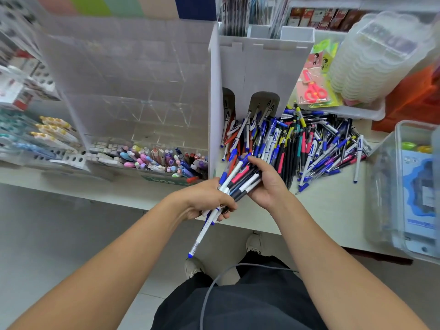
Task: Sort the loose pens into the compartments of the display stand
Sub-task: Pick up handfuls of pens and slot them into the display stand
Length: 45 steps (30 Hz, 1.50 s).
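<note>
Both hands (209, 201) — pen bundle (240, 181)

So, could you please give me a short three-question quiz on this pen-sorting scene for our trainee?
1. True or false: both hands hold one bundle of pens.
2. Where does the loose pen pile lie? A) on the floor B) on the counter, right of the white stand C) in the scissors tray
3. What colour are the scissors?

Key: 1 true: left hand grips the lower ends, right hand cradles the upper part. 2 B. 3 Pink-red.
</note>
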Available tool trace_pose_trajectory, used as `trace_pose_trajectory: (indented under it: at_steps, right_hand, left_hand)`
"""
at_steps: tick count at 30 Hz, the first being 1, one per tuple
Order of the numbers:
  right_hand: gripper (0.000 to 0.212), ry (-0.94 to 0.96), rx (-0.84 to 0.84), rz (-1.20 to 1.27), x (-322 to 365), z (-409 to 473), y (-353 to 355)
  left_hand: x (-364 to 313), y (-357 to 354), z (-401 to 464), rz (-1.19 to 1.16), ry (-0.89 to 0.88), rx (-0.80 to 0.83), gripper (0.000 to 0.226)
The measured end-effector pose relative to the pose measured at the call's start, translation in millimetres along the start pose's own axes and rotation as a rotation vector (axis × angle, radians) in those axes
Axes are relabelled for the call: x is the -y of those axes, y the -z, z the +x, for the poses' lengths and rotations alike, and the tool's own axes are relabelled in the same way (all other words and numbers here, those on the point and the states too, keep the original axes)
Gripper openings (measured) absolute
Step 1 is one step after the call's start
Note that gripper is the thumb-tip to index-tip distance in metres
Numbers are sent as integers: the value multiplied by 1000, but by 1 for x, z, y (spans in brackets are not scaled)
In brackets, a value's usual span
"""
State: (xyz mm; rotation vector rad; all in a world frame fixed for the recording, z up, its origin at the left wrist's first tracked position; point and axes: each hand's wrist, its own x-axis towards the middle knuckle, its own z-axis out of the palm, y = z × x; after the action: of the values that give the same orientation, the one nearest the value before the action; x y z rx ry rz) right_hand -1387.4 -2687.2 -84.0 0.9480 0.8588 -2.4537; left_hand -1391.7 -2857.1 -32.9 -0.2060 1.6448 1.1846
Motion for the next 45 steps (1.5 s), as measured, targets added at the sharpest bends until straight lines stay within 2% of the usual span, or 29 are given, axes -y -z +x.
trace_pose_trajectory:
  at_steps: [2, 5, 10, 14, 16, 18, 20, 23, 26, 30, 32, 35, 39, 41, 45]
  right_hand:
    - [10, 44, -27, -49, 8, -2, 4]
    - [7, 126, -60, -132, 21, 0, 11]
    - [7, 170, -20, -185, 47, -1, 22]
    - [18, 158, -93, -130, 53, 6, 28]
    - [12, 195, -153, -130, 51, 10, 29]
    - [47, 240, -206, -130, 51, 15, 30]
    - [64, 298, -212, -188, 52, 15, 30]
    - [66, 342, -241, -290, 53, 15, 28]
    - [74, 354, -213, -284, 60, 17, 25]
    - [83, 346, -174, -338, 78, 24, 20]
    - [77, 386, -193, -328, 89, 28, 18]
    - [60, 436, -252, -309, 99, 30, 15]
    - [15, 516, -348, -322, 99, 34, 18]
    - [14, 537, -370, -399, 99, 35, 21]
    - [9, 534, -356, -558, 97, 41, 24]
  left_hand:
    - [-8, -6, 5, -8, 15, 13, 33]
    - [-24, -14, 15, -2, 22, 27, 39]
    - [-48, -23, 25, 87, 19, 114, 36]
    - [-56, -29, 39, 169, 25, 70, 28]
    - [-57, -31, 47, 235, 21, 39, 32]
    - [-56, -32, 52, 288, 12, 10, 38]
    - [-54, -34, 55, 301, -4, -32, 35]
    - [-53, -37, 55, 295, -29, -81, 30]
    - [-53, -35, 57, 296, -41, -87, 30]
    - [-70, -20, 61, 417, -94, -53, 33]
    - [-88, -11, 65, 503, -135, -33, 31]
    - [-109, -6, 69, 563, -150, -11, 40]
    - [-106, -15, 72, 537, -134, 0, 34]
    - [-101, -17, 72, 500, -115, 1, 20]
    - [-97, -15, 74, 435, -94, 35, 20]
